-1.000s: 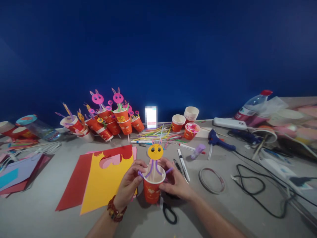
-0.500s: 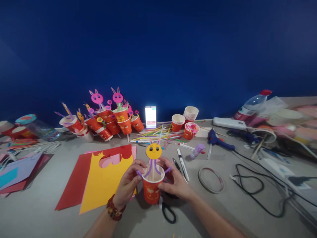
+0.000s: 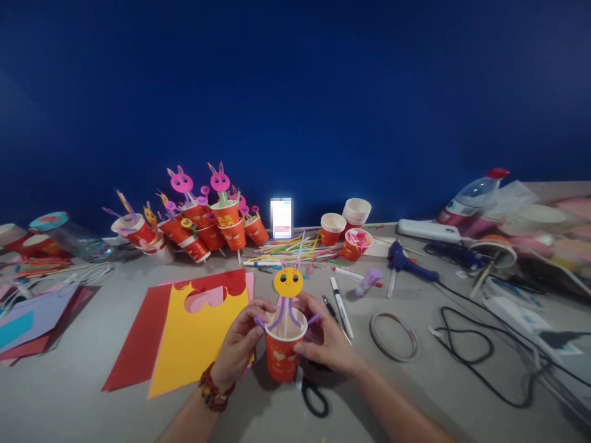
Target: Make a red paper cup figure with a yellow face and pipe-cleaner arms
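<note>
Between my hands a red paper cup stands upright, with white rim and gold print. A round yellow paper face with eyes and small ears rises over it, with purple strips, probably pipe cleaners, curving down into the cup. More purple ends stick out at either side of the rim. My left hand is closed at the left side of the rim, beside the left purple end. My right hand grips the cup's right side, thumb on the front, other fingers partly hidden behind. Black-handled scissors lie beside the cup's base.
Yellow and red paper sheets lie at left. Decorated cups crowd the back left. Several coloured sticks, stacked paper cups, a marker, a glue stick, a tape roll and a blue glue gun with cable surround them.
The yellow face sits very slightly further right and lower. Both hands keep nearly the same place around the cup.
</note>
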`<action>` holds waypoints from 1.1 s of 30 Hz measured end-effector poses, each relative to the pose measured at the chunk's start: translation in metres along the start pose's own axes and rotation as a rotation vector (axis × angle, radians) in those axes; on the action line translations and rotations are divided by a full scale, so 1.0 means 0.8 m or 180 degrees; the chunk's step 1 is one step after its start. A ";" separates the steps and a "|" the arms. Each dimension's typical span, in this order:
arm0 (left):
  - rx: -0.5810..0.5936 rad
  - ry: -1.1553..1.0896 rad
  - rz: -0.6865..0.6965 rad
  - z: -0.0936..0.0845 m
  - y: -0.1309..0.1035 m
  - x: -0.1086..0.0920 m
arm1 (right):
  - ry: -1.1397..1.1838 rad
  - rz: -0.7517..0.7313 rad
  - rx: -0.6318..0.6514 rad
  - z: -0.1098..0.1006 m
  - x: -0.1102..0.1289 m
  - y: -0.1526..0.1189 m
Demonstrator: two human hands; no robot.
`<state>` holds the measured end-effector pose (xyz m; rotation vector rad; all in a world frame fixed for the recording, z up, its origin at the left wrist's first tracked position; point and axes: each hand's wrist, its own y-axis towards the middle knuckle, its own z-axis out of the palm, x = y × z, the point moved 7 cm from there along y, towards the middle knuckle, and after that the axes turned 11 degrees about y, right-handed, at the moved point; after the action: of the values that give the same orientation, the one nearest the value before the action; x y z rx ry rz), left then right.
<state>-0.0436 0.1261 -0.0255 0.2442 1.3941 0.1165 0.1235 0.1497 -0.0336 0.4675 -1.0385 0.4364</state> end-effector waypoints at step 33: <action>-0.0028 -0.0217 -0.0173 0.004 0.001 0.003 | -0.0401 0.0045 -0.0026 0.003 0.018 0.006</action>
<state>-0.0397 0.1271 -0.0274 0.2011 1.3312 0.0689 0.1252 0.1539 -0.0188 0.4855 -1.1653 0.4192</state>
